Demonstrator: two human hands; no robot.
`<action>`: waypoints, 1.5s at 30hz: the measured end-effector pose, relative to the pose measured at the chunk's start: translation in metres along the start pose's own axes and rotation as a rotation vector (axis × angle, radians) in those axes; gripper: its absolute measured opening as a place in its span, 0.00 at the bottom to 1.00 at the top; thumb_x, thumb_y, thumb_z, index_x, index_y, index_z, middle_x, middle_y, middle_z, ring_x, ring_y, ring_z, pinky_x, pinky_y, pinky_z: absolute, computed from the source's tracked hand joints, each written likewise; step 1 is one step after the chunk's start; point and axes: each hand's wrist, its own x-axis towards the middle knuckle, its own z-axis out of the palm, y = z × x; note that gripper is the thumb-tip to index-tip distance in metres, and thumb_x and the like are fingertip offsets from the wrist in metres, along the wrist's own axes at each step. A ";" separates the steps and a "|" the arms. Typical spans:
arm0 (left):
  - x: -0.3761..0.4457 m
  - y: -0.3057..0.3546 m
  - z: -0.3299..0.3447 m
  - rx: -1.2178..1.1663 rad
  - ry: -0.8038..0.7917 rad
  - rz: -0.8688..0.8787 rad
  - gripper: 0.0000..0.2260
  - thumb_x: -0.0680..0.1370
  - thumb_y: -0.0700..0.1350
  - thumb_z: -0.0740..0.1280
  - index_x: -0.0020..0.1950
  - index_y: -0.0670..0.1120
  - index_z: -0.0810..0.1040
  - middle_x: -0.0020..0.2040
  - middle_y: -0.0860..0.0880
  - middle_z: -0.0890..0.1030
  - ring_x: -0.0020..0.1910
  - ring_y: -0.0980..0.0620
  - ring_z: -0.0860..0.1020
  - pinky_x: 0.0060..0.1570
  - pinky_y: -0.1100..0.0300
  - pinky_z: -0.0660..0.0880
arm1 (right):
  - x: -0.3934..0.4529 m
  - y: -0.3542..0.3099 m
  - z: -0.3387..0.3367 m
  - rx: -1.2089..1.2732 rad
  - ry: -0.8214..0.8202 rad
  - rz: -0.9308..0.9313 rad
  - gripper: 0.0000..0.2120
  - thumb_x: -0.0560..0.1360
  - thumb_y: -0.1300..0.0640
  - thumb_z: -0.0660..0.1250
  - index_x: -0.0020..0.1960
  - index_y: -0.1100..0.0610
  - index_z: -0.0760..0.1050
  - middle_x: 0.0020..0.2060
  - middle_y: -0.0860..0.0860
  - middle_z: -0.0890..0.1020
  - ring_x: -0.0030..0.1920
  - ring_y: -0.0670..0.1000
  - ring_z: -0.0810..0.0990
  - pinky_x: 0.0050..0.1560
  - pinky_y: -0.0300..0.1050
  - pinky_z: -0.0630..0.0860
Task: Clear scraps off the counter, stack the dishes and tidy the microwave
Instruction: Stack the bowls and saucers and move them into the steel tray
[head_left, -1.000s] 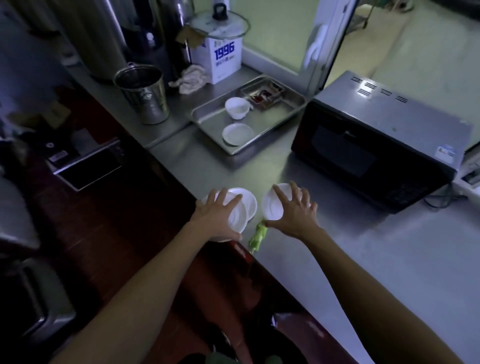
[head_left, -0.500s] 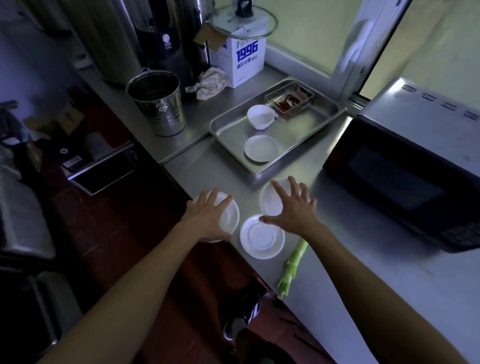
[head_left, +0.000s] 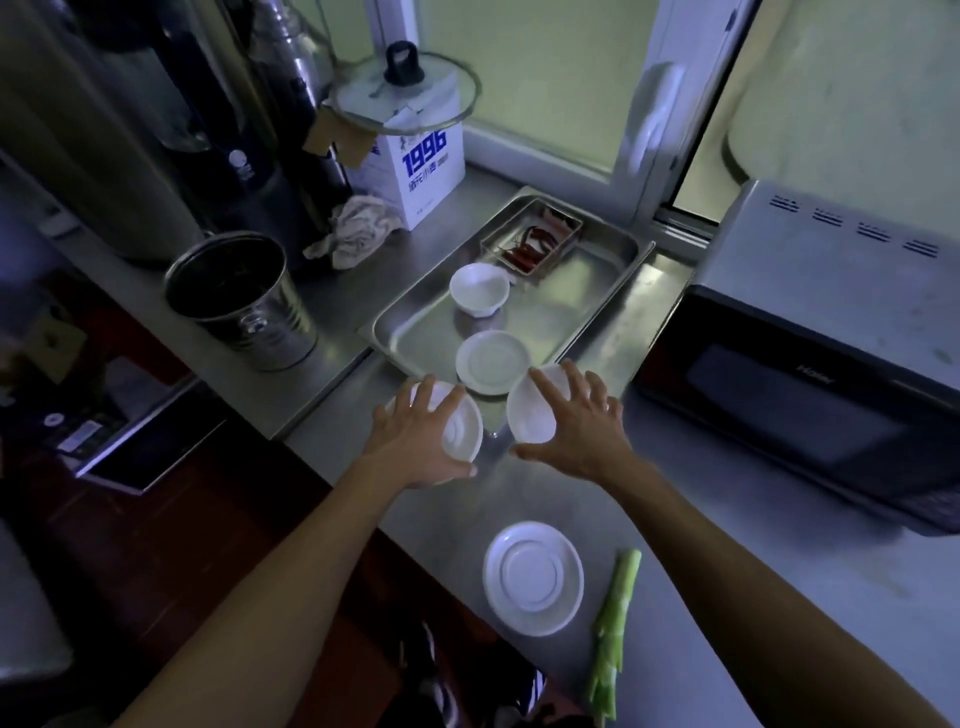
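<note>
1. We count two hands. The left hand grips one white bowl, fingers over its top, thumb beneath; the right hand grips a second white bowl the same way. Both bowls are tilted, just beside each other, at the near edge of the steel tray.
2. White dishes, five in all: the two held bowls, one upright bowl on the tray, one saucer on the tray, and one saucer on the counter near the front edge.
3. One small steel dish sits at the tray's far end with red scraps in it; we cannot tell what they are.
4. One green vegetable stalk lies on the steel counter, just right of the near saucer, not touching it.
5. One microwave stands at right, door closed.
6. Left of the tray: one steel bucket, one crumpled cloth, and one white box marked 1996 with one glass lid resting on it.
</note>
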 end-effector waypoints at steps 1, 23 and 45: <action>0.010 -0.001 -0.002 -0.004 0.008 0.011 0.53 0.59 0.76 0.66 0.76 0.65 0.43 0.80 0.53 0.43 0.79 0.44 0.43 0.70 0.33 0.56 | 0.004 0.000 -0.001 0.012 0.002 0.014 0.56 0.62 0.24 0.69 0.80 0.40 0.45 0.80 0.53 0.46 0.78 0.63 0.48 0.72 0.68 0.56; 0.213 -0.018 -0.008 0.207 -0.101 0.540 0.52 0.64 0.73 0.69 0.79 0.60 0.45 0.80 0.46 0.48 0.77 0.38 0.51 0.68 0.33 0.60 | 0.104 -0.020 0.008 0.060 0.097 0.450 0.55 0.62 0.24 0.70 0.80 0.40 0.46 0.80 0.51 0.44 0.78 0.63 0.48 0.71 0.70 0.57; 0.235 0.014 0.028 0.252 -0.113 0.502 0.46 0.72 0.68 0.66 0.81 0.57 0.45 0.81 0.44 0.42 0.79 0.39 0.44 0.70 0.31 0.56 | 0.100 0.021 0.030 0.107 0.100 0.471 0.56 0.62 0.23 0.69 0.80 0.41 0.46 0.80 0.52 0.44 0.77 0.62 0.48 0.69 0.69 0.60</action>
